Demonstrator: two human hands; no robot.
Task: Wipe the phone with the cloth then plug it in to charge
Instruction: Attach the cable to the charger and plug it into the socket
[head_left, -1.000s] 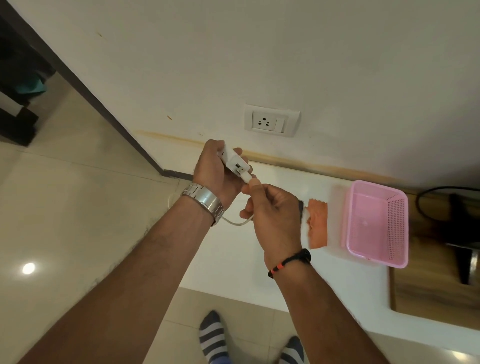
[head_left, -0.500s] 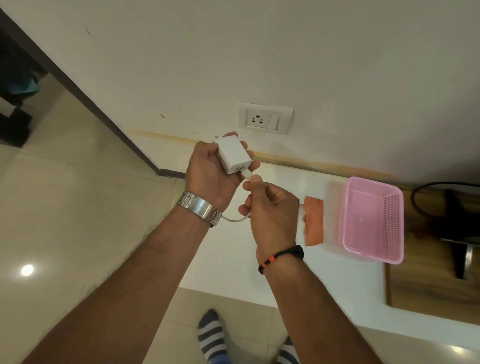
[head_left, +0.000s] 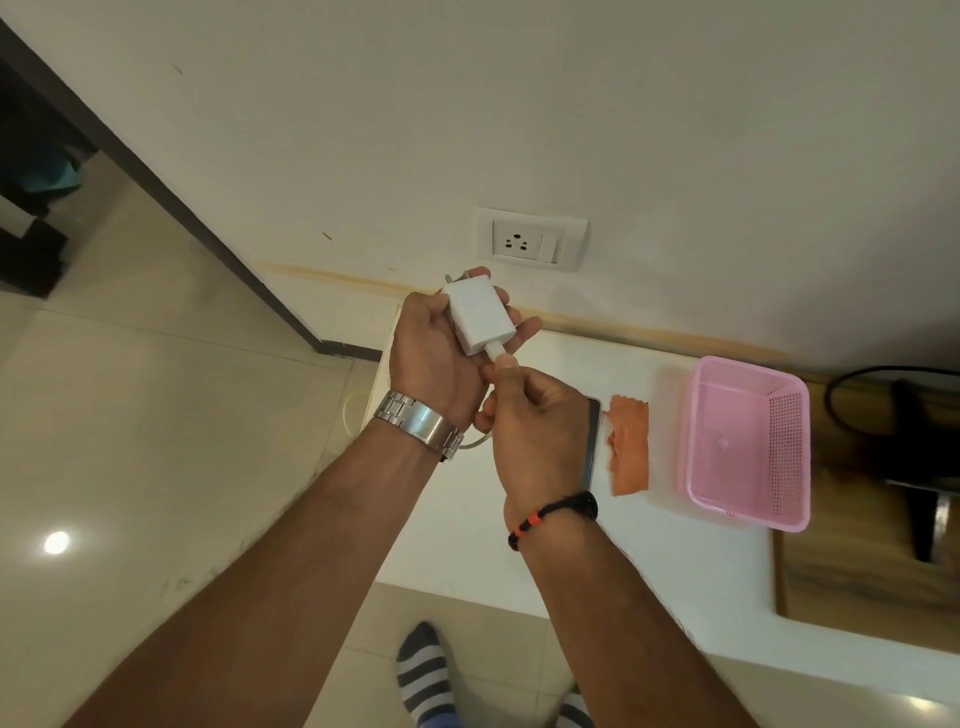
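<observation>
The white desk (head_left: 519, 545) runs along the wall in front of me, and the pink plastic basket (head_left: 748, 441) sits toward its right end, near the back edge. Just left of the basket lies the orange cloth (head_left: 629, 449), flat on the desk, and beside that the phone (head_left: 592, 441), dark and mostly hidden under my right hand (head_left: 535, 426). On the wall above the desk's back edge is the white socket plate (head_left: 532, 238). My left hand (head_left: 441, 348) is curled round the white charger adapter (head_left: 480, 319), held over the desk's back left corner with its pins toward the wall. My right thumb and fingers pinch the white cable plug (head_left: 497, 353) at the adapter's lower end.
</observation>
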